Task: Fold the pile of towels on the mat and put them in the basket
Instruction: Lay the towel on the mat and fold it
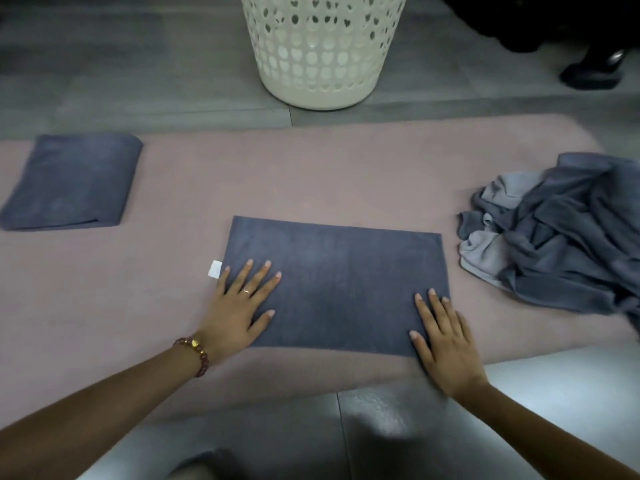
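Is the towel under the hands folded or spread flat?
Likely half folded: the towel lies as a flat rectangle, wider than the folded towel at left. The left hand and right hand rest flat on it.

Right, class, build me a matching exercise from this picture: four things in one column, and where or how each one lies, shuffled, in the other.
Things
1. basket
2. folded towel
3. spread towel
4. towel pile

Places
a. crumpled, right end of the mat
b. flat under the left hand and right hand
c. on the floor beyond the mat
d. left end of the mat

Pairs: 1-c, 2-d, 3-b, 4-a
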The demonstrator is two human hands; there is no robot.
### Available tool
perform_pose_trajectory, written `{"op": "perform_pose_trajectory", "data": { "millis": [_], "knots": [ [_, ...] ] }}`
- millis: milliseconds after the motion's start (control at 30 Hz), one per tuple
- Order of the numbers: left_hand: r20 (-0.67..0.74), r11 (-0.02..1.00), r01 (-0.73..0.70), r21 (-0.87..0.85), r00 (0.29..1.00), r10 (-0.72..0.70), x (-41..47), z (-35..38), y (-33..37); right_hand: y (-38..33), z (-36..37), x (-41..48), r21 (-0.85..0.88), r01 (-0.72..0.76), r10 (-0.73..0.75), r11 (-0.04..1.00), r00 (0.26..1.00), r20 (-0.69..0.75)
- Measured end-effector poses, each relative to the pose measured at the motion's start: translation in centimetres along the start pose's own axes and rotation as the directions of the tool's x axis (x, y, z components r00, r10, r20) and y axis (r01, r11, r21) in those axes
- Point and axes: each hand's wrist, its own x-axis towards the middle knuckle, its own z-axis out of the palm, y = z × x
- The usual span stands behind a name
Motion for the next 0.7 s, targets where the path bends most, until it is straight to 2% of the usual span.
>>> {"op": "perform_pose_trajectory", "data": {
  "millis": [67,167,200,267,367,467,533,600,633,700],
  "knots": [
    [0.001,0.999,0.045,-0.010,0.999,-0.045,-0.8,0.4,-0.2,0.7,-0.4,-0.5,-0.022,-0.022,0.022,1.000,0.999,0.026],
    [0.014,0.998,0.064,0.005,0.998,-0.064,-0.6,0.1,-0.2,-0.5,-1.4,-0.9,0.004,-0.181,0.180,0.984,0.983,0.029],
    [0.024,0.998,0.062,0.007,0.998,-0.062,-0.6,0.0,0.0,-1.2,-1.7,-0.9,0.040,-0.230,0.230,0.972,0.973,0.013],
    [0.037,0.998,0.060,0.002,0.998,-0.060,-0.7,-0.3,0.1,-2.3,-2.4,-0.9,0.216,-0.316,0.325,0.924,0.946,-0.003],
    [0.044,0.997,0.080,-0.005,0.996,-0.079,-0.8,-0.5,0.3,-2.6,-3.3,-0.1,0.559,-0.412,0.461,0.719,0.885,0.060],
    [0.046,0.998,0.069,0.002,0.997,-0.069,-0.8,-0.5,0.5,-2.3,-4.2,1.1,0.743,-0.513,0.582,0.431,0.787,0.205],
    [0.060,0.998,0.063,-0.023,0.996,-0.061,-0.7,-0.4,0.3,-2.8,-4.8,1.5,0.857,-0.428,0.592,0.286,0.782,0.193],
    [0.061,0.991,0.072,-0.116,0.996,-0.065,-0.3,-0.5,-0.1,-4.4,-6.2,1.8,0.922,-0.292,0.564,0.254,0.819,0.104],
    [0.073,0.975,0.097,-0.199,0.994,-0.084,0.0,-0.8,-0.3,-5.7,-7.2,2.0,0.933,-0.221,0.523,0.284,0.851,0.043],
    [0.161,0.893,0.195,-0.406,0.977,-0.140,1.0,-1.6,-0.7,-8.8,-9.2,2.4,0.897,-0.098,0.395,0.431,0.914,-0.090]
  ]
}}
